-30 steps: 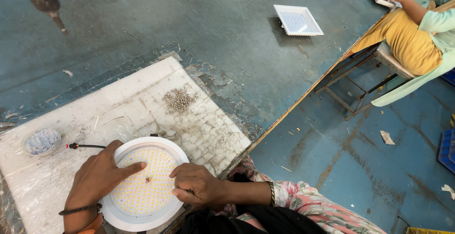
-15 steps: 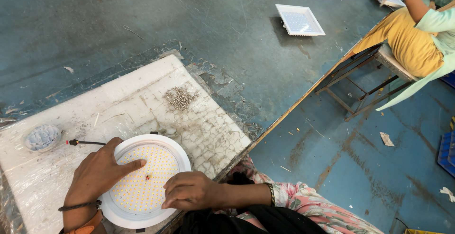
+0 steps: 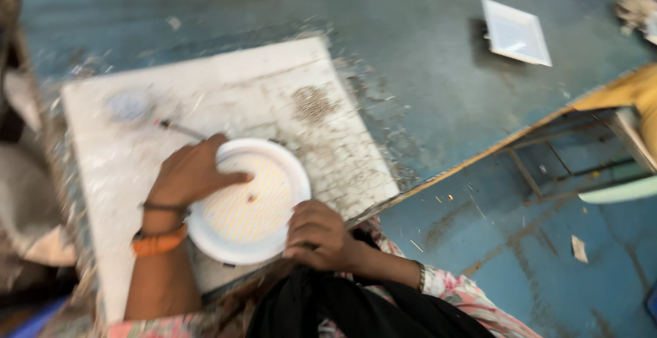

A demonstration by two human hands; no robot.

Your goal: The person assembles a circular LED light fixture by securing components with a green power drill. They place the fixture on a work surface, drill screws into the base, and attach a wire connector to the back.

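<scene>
A round white light panel (image 3: 248,201) with a yellow dotted face lies on a white worn board (image 3: 226,98). My left hand (image 3: 188,174) rests flat on the panel's left rim, holding it down. My right hand (image 3: 316,234) is closed at the panel's lower right edge, fingers curled under; I cannot tell whether it holds anything. A small dark speck sits near the middle of the panel. A thin wire (image 3: 179,128) sticks out from behind my left hand. The picture is blurred.
A pile of small screws (image 3: 313,103) lies on the board's far right part. A small round dish (image 3: 128,106) sits at its far left. A square white panel (image 3: 517,32) lies on the blue-green table beyond. A yellow bench edge (image 3: 616,95) is at right.
The camera has swung left and closer. My right hand has moved from the panel's face to its lower right edge and closed. The left hand stays on the panel.
</scene>
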